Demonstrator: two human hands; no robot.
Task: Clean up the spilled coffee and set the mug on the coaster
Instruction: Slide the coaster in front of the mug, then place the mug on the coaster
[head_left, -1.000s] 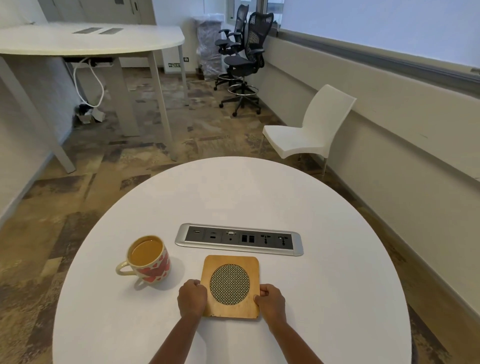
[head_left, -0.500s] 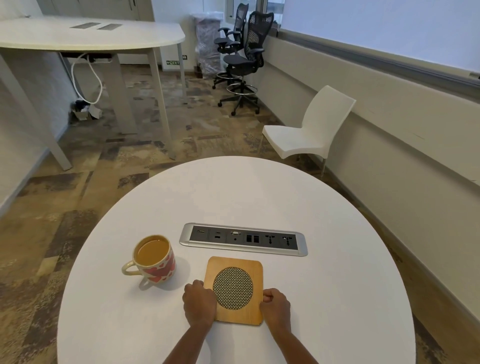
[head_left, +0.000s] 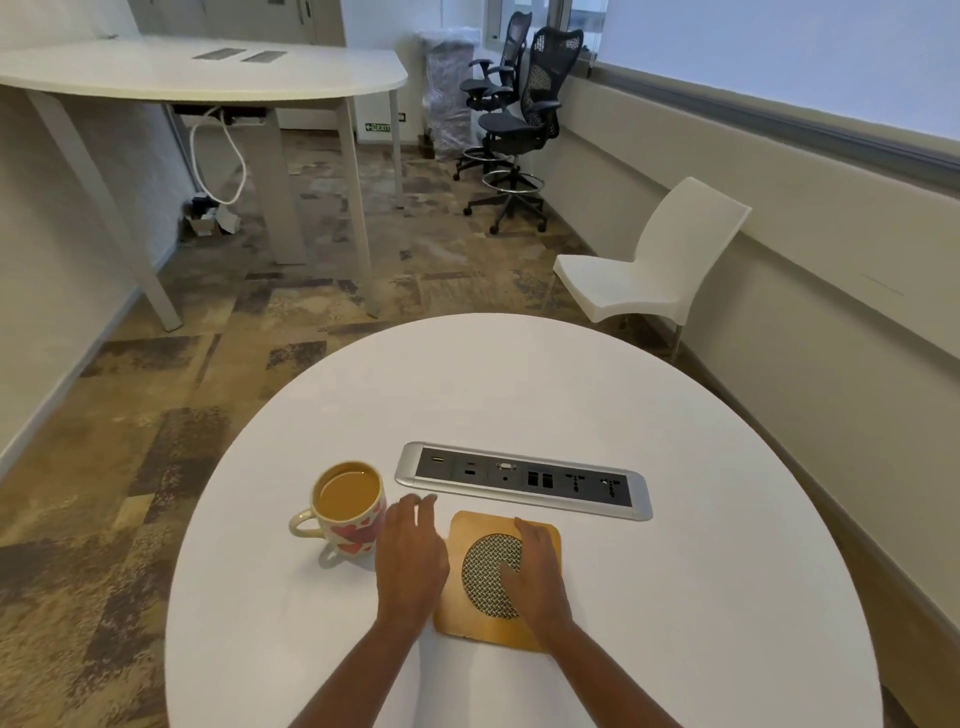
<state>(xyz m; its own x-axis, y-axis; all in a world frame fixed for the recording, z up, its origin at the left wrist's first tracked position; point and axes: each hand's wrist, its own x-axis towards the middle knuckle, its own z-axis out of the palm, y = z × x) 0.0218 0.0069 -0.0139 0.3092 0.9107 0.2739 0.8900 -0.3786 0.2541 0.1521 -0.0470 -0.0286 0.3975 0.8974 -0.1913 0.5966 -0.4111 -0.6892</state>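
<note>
- The coaster (head_left: 467, 532) has been let go; the right hand (head_left: 535, 571) is laid flat on it, fingers straight.
- The left hand (head_left: 413, 558), fingers spread and empty, has been moved beside the mug (head_left: 348, 512), left of the coaster.
- A mug lift is judged next.

Right hand (head_left: 535, 569) lies flat across the coaster (head_left: 470, 527), covering its right half. Left hand (head_left: 410, 556) fills the gap between coaster and mug (head_left: 349, 506). Socket panel (head_left: 522, 480) lies just behind. Open counter (head_left: 685, 597) stretches wide to the right and on the far side.
</note>
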